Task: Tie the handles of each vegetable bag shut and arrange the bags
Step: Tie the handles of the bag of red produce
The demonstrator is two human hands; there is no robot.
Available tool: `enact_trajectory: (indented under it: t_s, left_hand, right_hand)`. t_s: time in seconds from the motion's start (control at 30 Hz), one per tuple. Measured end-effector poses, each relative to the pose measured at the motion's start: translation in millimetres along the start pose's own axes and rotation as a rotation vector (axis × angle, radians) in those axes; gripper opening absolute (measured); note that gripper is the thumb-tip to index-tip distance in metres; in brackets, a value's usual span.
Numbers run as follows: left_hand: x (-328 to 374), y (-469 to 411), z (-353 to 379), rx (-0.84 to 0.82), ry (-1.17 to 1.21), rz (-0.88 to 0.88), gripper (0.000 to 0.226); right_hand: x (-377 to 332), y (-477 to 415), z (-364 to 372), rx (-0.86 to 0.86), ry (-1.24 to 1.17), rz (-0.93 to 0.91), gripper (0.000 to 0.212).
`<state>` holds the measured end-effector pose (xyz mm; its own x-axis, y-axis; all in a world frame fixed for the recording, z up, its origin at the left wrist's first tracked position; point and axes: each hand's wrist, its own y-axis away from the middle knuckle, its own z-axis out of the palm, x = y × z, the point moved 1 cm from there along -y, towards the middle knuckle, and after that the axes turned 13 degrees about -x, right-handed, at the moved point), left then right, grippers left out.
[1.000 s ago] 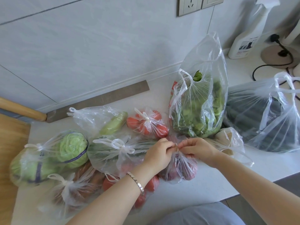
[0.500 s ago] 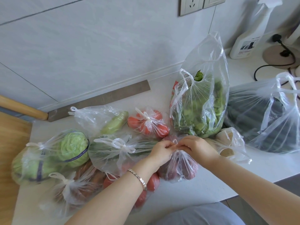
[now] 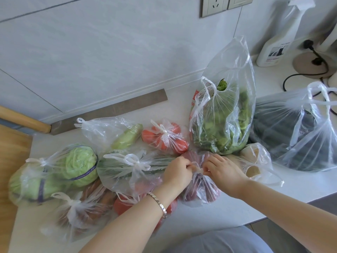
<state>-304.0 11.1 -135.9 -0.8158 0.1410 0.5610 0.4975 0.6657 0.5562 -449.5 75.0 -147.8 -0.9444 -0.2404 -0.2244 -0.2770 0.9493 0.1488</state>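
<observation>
A small clear bag of purple-red vegetables (image 3: 202, 190) lies on the white counter (image 3: 209, 214) in front of me. My left hand (image 3: 177, 172) and my right hand (image 3: 223, 171) both pinch its twisted handles at the neck, knuckles almost touching. Left of it lie tied bags: green cabbages (image 3: 54, 174), dark cucumbers (image 3: 127, 168), tomatoes (image 3: 164, 137), a pale green squash (image 3: 116, 134), brown roots (image 3: 83, 210), and red tomatoes (image 3: 127, 203) under my left forearm. The tall leafy greens bag (image 3: 224, 125) stands open behind. An open bag of dark cucumbers (image 3: 295, 136) lies at the right.
A small open bag with pale items (image 3: 255, 165) lies just right of my right hand. A spray bottle (image 3: 277, 39), a round base with a black cable (image 3: 308, 63) and wall sockets (image 3: 224, 4) are at the back right. A wooden board (image 3: 11, 170) borders the counter on the left.
My hands have drawn closer together over the bag's neck and dropped slightly, tightening the twisted handles. The other bags lie as before.
</observation>
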Motion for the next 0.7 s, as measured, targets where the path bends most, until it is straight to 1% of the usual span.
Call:
enact_trajectory:
  t_s: [0.1,0.17,0.27,0.3,0.37,0.43,0.47,0.5,0.53,0.63,0.7]
  left_hand:
    - [2,2,4,0.003,-0.027,-0.053,0.023]
    - [3,3,4,0.007,-0.033,-0.069,0.022]
    - [3,3,0,0.037,-0.059,-0.091,0.027]
    - [2,2,-1,0.037,-0.075,-0.1,0.027]
    - [-1,-2,-5,-0.035,-0.15,-0.098,0.023]
    - [-1,-9,-13,-0.183,-0.195,-0.064,0.018]
    - [0,-11,-18,-0.246,-0.194,-0.05,0.017]
    - [2,-12,-26,-0.268,-0.195,-0.029,0.017]
    - [4,-14,-35,-0.256,-0.204,-0.008,0.017]
    - [16,-21,-59,-0.157,-0.184,0.071,0.019]
    - [31,-29,-75,-0.086,-0.12,0.126,0.02]
  right_hand:
    - [-8,2,7,-0.021,-0.032,0.013,0.026]
    - [-12,1,9,-0.072,-0.049,0.014,0.026]
    - [-10,-2,4,-0.072,-0.066,0.053,0.028]
    - [-11,-4,1,-0.105,-0.076,0.072,0.028]
    - [-11,-8,-2,-0.246,-0.084,0.111,0.023]
    - [-11,-10,-9,-0.465,-0.194,0.202,0.017]
    - [-12,-12,-14,-0.532,-0.257,0.241,0.016]
    - [-11,-15,-22,-0.545,-0.309,0.271,0.019]
    - [-10,-17,-31,-0.543,-0.348,0.295,0.021]
    - [1,-23,-66,-0.422,-0.468,0.361,0.018]
    - [14,-30,-93,-0.347,-0.483,0.426,0.015]
